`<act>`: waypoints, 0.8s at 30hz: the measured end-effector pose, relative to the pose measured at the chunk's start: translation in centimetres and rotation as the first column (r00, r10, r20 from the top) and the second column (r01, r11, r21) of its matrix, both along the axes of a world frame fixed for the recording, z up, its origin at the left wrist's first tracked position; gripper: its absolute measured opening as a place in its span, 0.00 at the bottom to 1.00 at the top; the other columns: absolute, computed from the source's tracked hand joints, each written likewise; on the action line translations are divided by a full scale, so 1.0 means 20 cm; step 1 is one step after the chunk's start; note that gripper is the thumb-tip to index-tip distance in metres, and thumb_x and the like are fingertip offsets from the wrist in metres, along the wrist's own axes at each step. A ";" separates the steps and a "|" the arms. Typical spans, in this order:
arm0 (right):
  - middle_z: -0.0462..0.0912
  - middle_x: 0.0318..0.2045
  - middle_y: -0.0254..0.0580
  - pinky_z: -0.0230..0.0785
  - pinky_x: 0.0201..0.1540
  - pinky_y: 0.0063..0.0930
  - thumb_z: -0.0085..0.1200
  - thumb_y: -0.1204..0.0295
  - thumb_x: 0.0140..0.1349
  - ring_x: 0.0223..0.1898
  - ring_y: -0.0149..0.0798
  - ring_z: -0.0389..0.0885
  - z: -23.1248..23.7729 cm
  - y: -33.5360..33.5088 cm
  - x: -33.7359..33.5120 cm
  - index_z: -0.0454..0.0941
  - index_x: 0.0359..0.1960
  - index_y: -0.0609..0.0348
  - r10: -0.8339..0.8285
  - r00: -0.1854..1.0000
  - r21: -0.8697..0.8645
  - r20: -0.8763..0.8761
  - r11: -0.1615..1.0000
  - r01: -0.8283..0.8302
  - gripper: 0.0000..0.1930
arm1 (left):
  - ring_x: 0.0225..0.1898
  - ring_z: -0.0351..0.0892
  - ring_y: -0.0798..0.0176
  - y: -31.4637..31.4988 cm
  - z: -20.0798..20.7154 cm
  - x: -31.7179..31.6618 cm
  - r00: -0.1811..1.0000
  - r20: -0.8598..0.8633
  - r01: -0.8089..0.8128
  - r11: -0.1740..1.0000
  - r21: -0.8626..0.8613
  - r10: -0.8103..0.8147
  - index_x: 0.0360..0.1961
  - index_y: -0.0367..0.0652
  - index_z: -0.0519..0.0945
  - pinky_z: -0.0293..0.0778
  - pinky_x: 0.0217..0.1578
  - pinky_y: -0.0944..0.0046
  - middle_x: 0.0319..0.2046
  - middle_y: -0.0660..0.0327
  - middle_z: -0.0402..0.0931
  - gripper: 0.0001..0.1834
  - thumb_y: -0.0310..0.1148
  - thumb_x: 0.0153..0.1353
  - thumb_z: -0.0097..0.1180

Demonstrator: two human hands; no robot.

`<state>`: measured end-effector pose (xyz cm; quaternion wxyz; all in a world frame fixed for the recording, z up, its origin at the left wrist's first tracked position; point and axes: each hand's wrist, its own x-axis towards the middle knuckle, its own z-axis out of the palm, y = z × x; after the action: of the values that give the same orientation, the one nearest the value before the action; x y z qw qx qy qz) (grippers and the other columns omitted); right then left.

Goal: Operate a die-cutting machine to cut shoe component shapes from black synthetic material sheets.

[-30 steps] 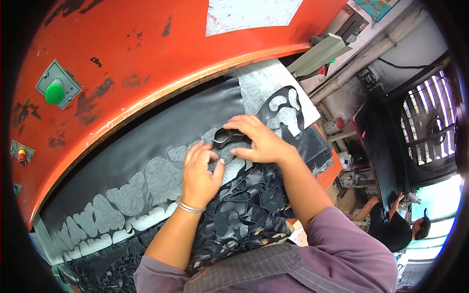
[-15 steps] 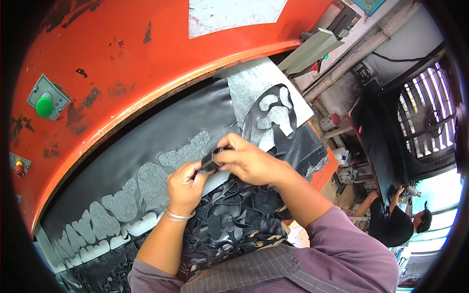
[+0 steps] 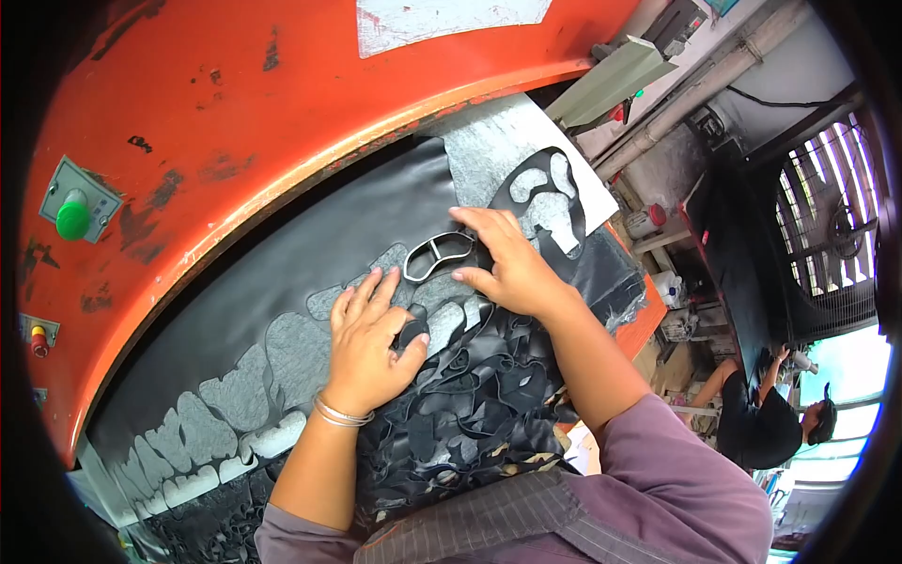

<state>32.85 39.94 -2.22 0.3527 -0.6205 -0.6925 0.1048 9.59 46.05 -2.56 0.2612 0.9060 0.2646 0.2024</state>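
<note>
A curved metal cutting die (image 3: 439, 256) with a crossbar lies on the black leather sheet (image 3: 329, 221), near the edge of its cut-out part. My right hand (image 3: 512, 258) is spread around the die's right end, thumb and forefinger apart; I cannot tell if it touches. On the die's left, my left hand (image 3: 371, 352) stretches its fingertips over the sheet. Between its thumb and palm it keeps a small dark leather piece (image 3: 411, 326), perhaps a stack. Grey backing shows through several cut-out holes (image 3: 301, 352) along the sheet's near side.
An orange machine beam (image 3: 235, 122) with a green button (image 3: 72, 220) arches over the far side. Black leather scraps (image 3: 460, 404) are heaped near my body. A holed leather offcut (image 3: 575, 202) lies on the white board (image 3: 597, 193). Another person (image 3: 766, 423) works far right.
My hands have moved apart from the dark item they held together. My right hand is now around the die on the leather; the left keeps the dark leather. The view has shifted slightly.
</note>
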 end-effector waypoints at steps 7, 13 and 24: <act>0.83 0.41 0.40 0.63 0.54 0.37 0.65 0.71 0.50 0.48 0.44 0.74 -0.14 -0.12 -0.08 0.72 0.57 0.59 -0.341 0.932 0.076 -0.120 0.933 0.351 0.29 | 0.66 0.61 0.45 0.01 0.04 0.01 0.999 -0.032 0.014 0.999 -0.029 -0.015 0.30 0.41 0.80 0.47 0.65 0.45 0.61 0.48 0.69 0.12 0.37 0.47 0.63; 0.81 0.37 0.41 0.64 0.47 0.36 0.67 0.68 0.49 0.44 0.42 0.75 -0.13 -0.07 -0.09 0.78 0.50 0.57 -0.391 0.916 0.121 -0.096 0.908 0.400 0.24 | 0.67 0.60 0.46 0.02 0.06 0.03 0.996 -0.081 0.020 0.999 -0.042 -0.024 0.30 0.41 0.79 0.45 0.66 0.44 0.60 0.48 0.70 0.12 0.36 0.48 0.63; 0.79 0.32 0.42 0.65 0.44 0.36 0.68 0.65 0.47 0.38 0.43 0.76 -0.14 -0.03 -0.07 0.81 0.45 0.56 -0.419 0.904 0.177 -0.087 0.886 0.428 0.21 | 0.65 0.62 0.46 0.03 0.07 0.05 0.996 -0.087 0.019 0.999 -0.029 -0.022 0.31 0.42 0.79 0.45 0.65 0.46 0.61 0.48 0.69 0.11 0.37 0.49 0.62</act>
<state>31.39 39.33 -5.04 0.4412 -0.7170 -0.5389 -0.0277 10.49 46.61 -1.20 0.2644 0.9128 0.2693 0.1562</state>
